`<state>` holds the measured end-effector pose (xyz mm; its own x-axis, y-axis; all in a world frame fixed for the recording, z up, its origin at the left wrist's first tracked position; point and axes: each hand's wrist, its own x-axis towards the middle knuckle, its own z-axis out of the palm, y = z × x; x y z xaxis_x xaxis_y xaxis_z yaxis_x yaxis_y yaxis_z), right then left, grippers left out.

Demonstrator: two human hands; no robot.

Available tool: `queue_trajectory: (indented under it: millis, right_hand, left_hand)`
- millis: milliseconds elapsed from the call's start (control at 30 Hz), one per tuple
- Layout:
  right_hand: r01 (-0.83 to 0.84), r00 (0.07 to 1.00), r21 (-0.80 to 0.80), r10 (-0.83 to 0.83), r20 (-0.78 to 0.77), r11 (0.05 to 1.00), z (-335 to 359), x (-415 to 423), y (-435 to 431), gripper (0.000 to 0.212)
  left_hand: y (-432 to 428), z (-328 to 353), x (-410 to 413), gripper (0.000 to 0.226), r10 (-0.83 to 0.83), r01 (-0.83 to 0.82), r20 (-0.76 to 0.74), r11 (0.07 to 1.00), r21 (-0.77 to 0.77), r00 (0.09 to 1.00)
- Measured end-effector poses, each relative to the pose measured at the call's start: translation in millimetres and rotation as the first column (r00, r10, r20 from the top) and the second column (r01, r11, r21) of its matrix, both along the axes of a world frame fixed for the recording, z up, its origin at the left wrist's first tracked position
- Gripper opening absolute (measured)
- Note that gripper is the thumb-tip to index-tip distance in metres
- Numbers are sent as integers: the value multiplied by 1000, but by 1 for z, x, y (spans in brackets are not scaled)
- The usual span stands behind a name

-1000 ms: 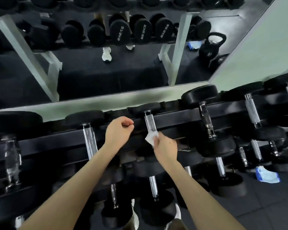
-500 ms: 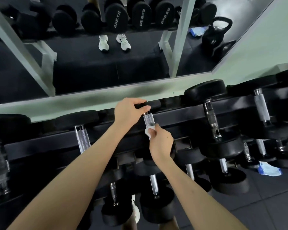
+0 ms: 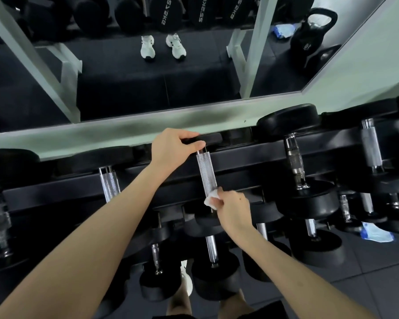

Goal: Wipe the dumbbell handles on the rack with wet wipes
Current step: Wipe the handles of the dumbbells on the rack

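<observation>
A black dumbbell rack point(image 3: 239, 157) runs across the view with several dumbbells on it. In the middle lies a small dumbbell with a knurled silver handle point(image 3: 206, 172). My left hand point(image 3: 170, 147) grips the far black head point(image 3: 207, 138) of that dumbbell, thumb under its edge. My right hand point(image 3: 234, 209) pinches a folded white wet wipe point(image 3: 211, 199) and presses it against the near end of the handle.
Other handles lie left point(image 3: 110, 184) and right point(image 3: 295, 161) on the top tier, with more dumbbells on the lower tier point(image 3: 211, 247). A blue wipes pack point(image 3: 376, 233) lies on the floor at right. A mirror point(image 3: 148, 72) behind the rack reflects the room.
My left hand moved up from the rail and took hold of the dumbbell's far head. My right hand slid the wipe along the handle and is now at its near end.
</observation>
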<state>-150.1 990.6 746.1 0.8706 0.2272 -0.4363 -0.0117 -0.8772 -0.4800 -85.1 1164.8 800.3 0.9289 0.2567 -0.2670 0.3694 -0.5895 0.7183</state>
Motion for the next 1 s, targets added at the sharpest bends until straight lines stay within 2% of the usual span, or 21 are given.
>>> queue_trajectory:
  millis: [100,167,233,367,433,500,533,600,667,733,833,900,1000]
  right_hand:
    - [104,993,106,-109,38,989,16,24,14,17]
    - [165,982,149,-177,69,975,16,44,32,21]
    - [221,972,198,-233,36,955,11,48,38,25]
    - [52,999,123,-51,-5,991,8,20,2,24]
    - [-51,995,87,58,-81,995,9,15,-16,20]
    - [-81,991,128,93,-91,988,10,29,-22,24]
    - [-7,996,204,26,-91,979,9,38,-22,22]
    - [236,967,416,-168,-194,878,12,53,-16,12]
    - [344,918,512,-166,-361,787,13,59,-8,22]
    - [368,871,531,-82,-485,763,8,61,0,27]
    - [446,804,529,-64,-591,722,1,65,1,29]
    - [506,778,550,-77,-623,664,-3,64,3,29]
    - [552,788,590,-137,-601,589,-3,57,10,27]
  left_hand:
    - [-1,0,0,33,8,-8,-1,1000,1,1000]
    - [0,-1,0,32,6,-6,-2,1000,2,1000]
    - [0,-1,1,33,6,-6,0,1000,0,1000]
    - [0,1,0,33,8,-8,5,1000,0,1000]
    - [2,2,0,33,-4,4,4,1000,15,1000]
    - [2,1,-1,34,-15,15,7,999,46,1000]
    - [1,1,-1,34,-23,22,10,998,61,1000]
    - [3,1,-1,35,-44,42,13,995,92,999]
    - [6,0,1,36,-89,88,-1,990,112,996]
    - [12,0,2,38,-149,151,-25,981,123,988]
    - [19,-2,6,43,-270,274,-47,950,147,962]
    - [22,-3,9,46,-354,357,-50,917,179,934]
    - [21,-5,10,44,-454,436,-2,854,284,891]
